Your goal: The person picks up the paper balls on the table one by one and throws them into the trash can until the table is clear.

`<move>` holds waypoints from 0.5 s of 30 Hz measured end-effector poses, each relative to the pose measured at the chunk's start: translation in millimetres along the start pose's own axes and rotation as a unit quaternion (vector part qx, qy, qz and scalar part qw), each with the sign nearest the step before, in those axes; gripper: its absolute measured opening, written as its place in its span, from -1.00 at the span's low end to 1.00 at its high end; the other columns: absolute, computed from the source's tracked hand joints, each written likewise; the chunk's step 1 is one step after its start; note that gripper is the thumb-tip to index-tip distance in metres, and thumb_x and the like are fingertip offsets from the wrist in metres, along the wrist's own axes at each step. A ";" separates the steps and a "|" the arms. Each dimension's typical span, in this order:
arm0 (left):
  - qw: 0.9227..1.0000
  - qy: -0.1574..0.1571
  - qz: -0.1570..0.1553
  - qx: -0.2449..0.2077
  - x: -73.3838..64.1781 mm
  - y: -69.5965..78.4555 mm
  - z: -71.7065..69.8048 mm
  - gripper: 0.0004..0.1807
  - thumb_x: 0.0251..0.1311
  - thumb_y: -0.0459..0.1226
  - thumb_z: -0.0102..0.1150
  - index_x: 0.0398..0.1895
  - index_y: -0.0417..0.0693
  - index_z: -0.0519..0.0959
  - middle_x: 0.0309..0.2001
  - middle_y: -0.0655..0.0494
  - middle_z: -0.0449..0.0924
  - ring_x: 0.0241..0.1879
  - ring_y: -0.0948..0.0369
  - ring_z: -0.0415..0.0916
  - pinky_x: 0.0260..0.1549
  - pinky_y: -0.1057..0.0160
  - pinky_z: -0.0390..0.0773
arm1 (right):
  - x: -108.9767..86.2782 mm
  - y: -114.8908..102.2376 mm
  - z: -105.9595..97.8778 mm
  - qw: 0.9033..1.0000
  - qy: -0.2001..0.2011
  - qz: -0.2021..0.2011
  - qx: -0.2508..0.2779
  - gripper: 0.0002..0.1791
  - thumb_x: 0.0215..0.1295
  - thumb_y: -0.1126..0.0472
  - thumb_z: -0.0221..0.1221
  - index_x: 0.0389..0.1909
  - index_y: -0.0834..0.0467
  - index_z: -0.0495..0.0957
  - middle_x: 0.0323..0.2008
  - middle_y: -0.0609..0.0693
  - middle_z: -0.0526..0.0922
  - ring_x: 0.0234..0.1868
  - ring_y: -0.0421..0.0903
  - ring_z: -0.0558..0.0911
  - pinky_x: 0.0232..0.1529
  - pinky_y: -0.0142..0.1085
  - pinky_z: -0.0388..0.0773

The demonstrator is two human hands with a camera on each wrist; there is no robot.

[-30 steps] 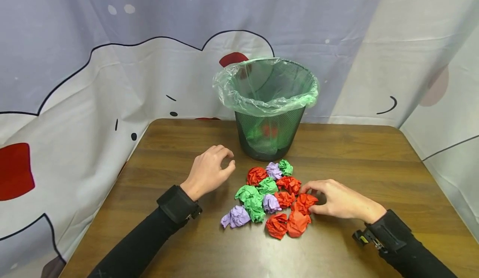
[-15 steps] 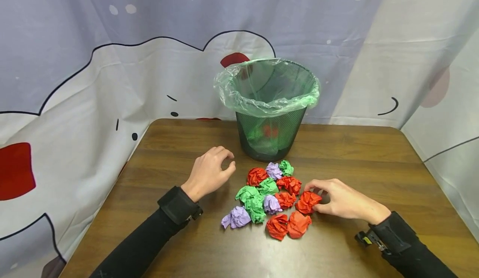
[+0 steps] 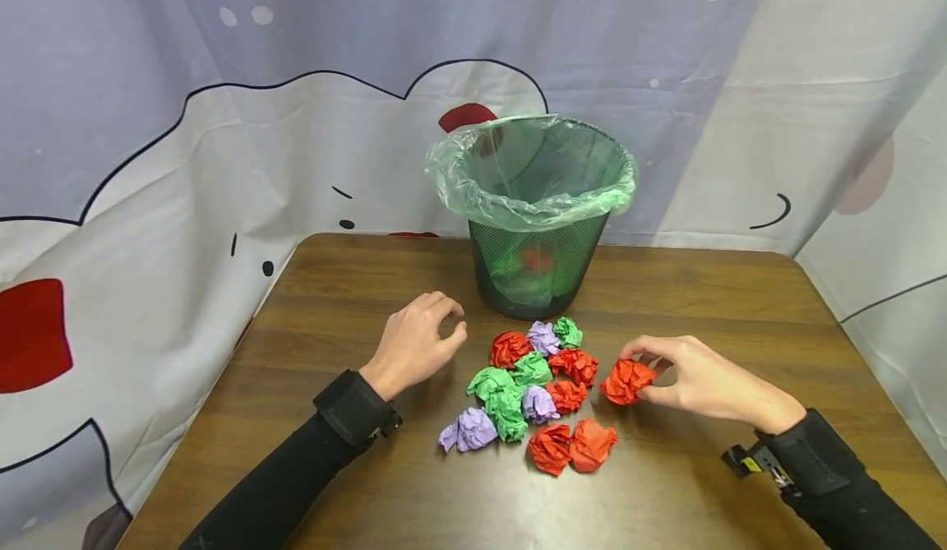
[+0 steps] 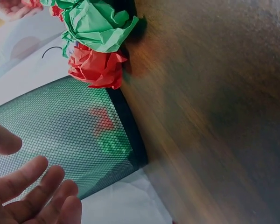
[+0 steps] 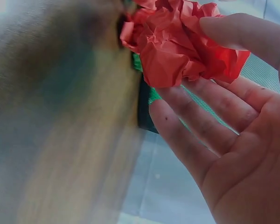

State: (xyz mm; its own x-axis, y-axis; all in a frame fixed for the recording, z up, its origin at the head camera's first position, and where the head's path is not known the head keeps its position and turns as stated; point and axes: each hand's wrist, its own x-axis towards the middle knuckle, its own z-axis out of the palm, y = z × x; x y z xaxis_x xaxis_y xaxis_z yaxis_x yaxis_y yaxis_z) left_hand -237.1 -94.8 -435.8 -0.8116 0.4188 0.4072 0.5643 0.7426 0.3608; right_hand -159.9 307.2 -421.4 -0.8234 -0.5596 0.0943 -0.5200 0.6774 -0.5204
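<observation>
1. Right hand (image 3: 699, 377): the thumb and fingers pinch one crumpled red paper ball (image 3: 627, 381) from opposite sides; whether the ball is clear of the worktop (image 3: 725, 287) cannot be told
2. Left hand (image 3: 413, 343): the fingers curve loosely, spaced from the thumb and holding nothing; the near edge of a paper ball cluster (image 3: 530, 367) lies to their right, without contact
3. Adjacent items: the cluster, with green and purple balls among red ones, lies left of the right fingers; two side-by-side red balls (image 3: 592, 445) lie nearer the person than those fingers
4. Mesh bin (image 3: 540, 275): stands beyond and left of the right fingers, with a green liner (image 3: 528, 209) folded over its rim
5. Step in hand, as judged: securing a single ball; apply light, even pressure, as hard squeezing would probably crush the paper
6. Caution: preserve the gap between held ball and cluster; brushing contact could dislodge neighbouring balls
</observation>
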 end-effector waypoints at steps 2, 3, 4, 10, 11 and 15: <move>1.000 0.000 0.000 0.001 -0.4 0.3 0.1 -0.81 0.23 -0.13 0.18 -0.22 0.01 0.68 -0.20 0.13 0.68 -0.18 0.15 0.61 -0.30 0.06 0.60 | 0.8 -1.7 -5.3 1.000 0.006 -0.002 -0.004 -0.53 0.09 0.29 0.43 0.05 -0.01 0.57 -0.13 -0.20 0.70 -0.19 -0.28 0.65 -0.18 -0.25 0.65; 1.000 0.000 -0.001 0.002 -0.7 0.4 0.2 -0.82 0.23 -0.13 0.18 -0.23 0.02 0.67 -0.20 0.14 0.67 -0.19 0.16 0.61 -0.31 0.06 0.60 | 1.3 -2.9 -8.1 1.000 0.009 -0.003 -0.008 -0.52 0.08 0.29 0.43 0.05 -0.02 0.57 -0.13 -0.21 0.70 -0.19 -0.29 0.65 -0.17 -0.26 0.64; 1.000 0.001 -0.001 0.004 -0.9 0.4 0.2 -0.83 0.22 -0.13 0.18 -0.24 0.03 0.67 -0.21 0.15 0.67 -0.19 0.16 0.61 -0.31 0.06 0.60 | 1.6 -3.9 -10.7 1.000 0.013 -0.004 -0.011 -0.52 0.08 0.29 0.44 0.05 -0.02 0.58 -0.13 -0.22 0.70 -0.20 -0.30 0.65 -0.17 -0.26 0.64; 1.000 0.003 0.003 0.006 -2.4 -0.6 0.8 -0.86 0.23 -0.14 0.19 -0.25 0.06 0.66 -0.22 0.23 0.63 -0.20 0.19 0.60 -0.32 0.10 0.60 | 5.8 -13.3 -30.6 0.999 0.033 -0.008 -0.038 -0.48 0.04 0.31 0.46 0.05 -0.04 0.58 -0.14 -0.25 0.70 -0.21 -0.34 0.64 -0.18 -0.32 0.62; 1.000 0.003 0.003 0.006 -2.7 -0.9 0.8 -0.86 0.23 -0.14 0.18 -0.25 0.06 0.66 -0.22 0.23 0.63 -0.20 0.20 0.59 -0.32 0.10 0.60 | 7.1 -15.1 -34.6 0.998 0.038 -0.011 -0.044 -0.47 0.03 0.32 0.47 0.05 -0.04 0.59 -0.14 -0.26 0.70 -0.22 -0.34 0.64 -0.19 -0.31 0.62; 1.000 0.004 0.002 0.005 -4.4 -1.6 0.1 -0.86 0.24 -0.14 0.18 -0.25 0.06 0.67 -0.22 0.23 0.63 -0.21 0.20 0.59 -0.33 0.11 0.60 | 12.8 -22.0 -52.2 0.995 0.061 -0.030 -0.069 -0.44 -0.02 0.33 0.49 0.05 -0.03 0.60 -0.15 -0.27 0.71 -0.24 -0.37 0.64 -0.20 -0.32 0.61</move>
State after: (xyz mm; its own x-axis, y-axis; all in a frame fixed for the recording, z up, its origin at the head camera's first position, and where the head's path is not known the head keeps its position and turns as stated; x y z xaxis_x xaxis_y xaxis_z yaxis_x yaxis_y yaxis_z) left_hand -234.4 -97.8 -438.3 -0.8083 0.4177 0.4150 0.5657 0.7463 0.3507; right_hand -170.8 310.1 -364.4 -0.8066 -0.5446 0.2297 -0.5890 0.7081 -0.3895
